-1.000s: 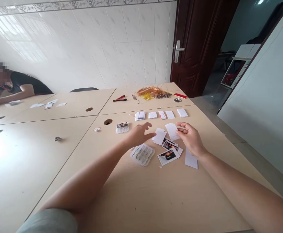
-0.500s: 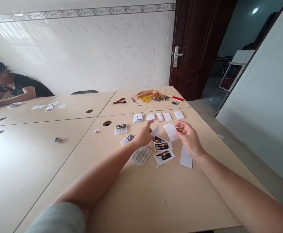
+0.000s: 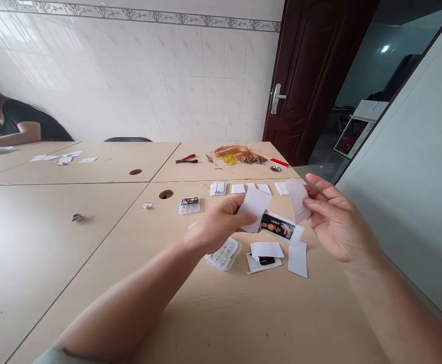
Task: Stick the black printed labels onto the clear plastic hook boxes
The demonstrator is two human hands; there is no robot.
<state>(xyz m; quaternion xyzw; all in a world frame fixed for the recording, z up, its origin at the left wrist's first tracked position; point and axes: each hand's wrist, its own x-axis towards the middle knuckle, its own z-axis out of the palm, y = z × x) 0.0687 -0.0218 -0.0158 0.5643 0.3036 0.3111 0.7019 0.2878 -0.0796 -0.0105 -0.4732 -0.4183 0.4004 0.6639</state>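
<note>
My left hand [image 3: 224,220] grips a white card [image 3: 255,208] between thumb and fingers. A black printed card [image 3: 277,226] with a white edge extends to the right from beneath it; whether the hand holds it too is unclear. My right hand [image 3: 333,217] pinches another white card [image 3: 297,200], raised above the table. Below them a white card [image 3: 266,249] partly covers a printed one [image 3: 266,261], and one more white card [image 3: 298,259] lies beside these. Partly behind my left wrist sits a clear plastic box [image 3: 226,254] with small items inside.
Stacks of white cards [image 3: 218,188] line the table [image 3: 206,313] behind my hands. Farther back are red-handled pliers [image 3: 186,158] and copper-coloured wires [image 3: 236,150]. A small compartment box [image 3: 189,205] stands left, near a table hole [image 3: 166,194]. A person [image 3: 27,124] sits far left.
Both hands have come nearer, my right hand also moving right with its card. A white card now covers the lowest printed card, and a printed card shows beside my left hand, lifted or shifted.
</note>
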